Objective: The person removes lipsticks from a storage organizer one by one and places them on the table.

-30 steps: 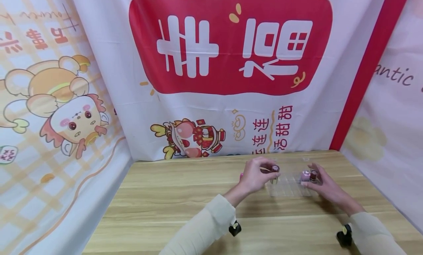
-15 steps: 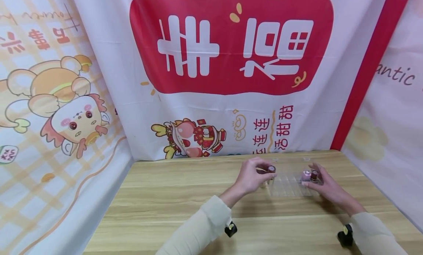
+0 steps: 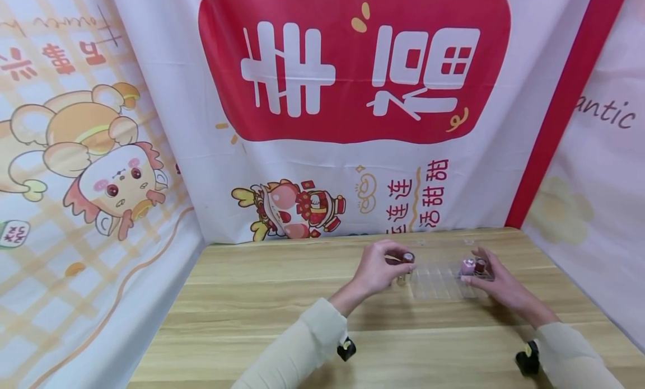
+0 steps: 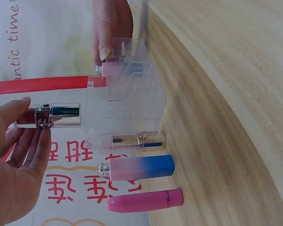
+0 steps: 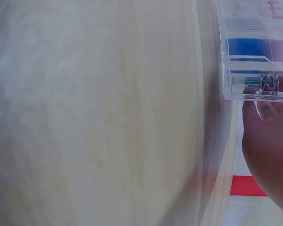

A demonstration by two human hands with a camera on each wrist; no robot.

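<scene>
My left hand [image 3: 375,270] pinches a lipstick tube [image 4: 59,116] with a silver lower half and a dark red upper part, held up left of a clear lipstick organizer [image 3: 435,288]. My right hand [image 3: 499,285] grips the organizer's right end, thumb in front and fingers behind. Two tubes stand in the slots beside that hand: a pink-and-blue one [image 5: 247,47] and a silver-and-dark-red one [image 5: 269,83]. The left wrist view shows several slots between them and the left hand with nothing in them.
Left of the organizer, a gold tube [image 4: 139,141], another pink-and-blue tube [image 4: 140,168] and a magenta tube [image 4: 146,200] stand on the wooden table [image 3: 262,299]. In the head view my left hand mostly hides them. Printed cloth [image 3: 353,165] hangs behind the table.
My left hand has moved a little left with the lipstick, from over the organizer's left end to just beside it. The right hand keeps its hold on the organizer.
</scene>
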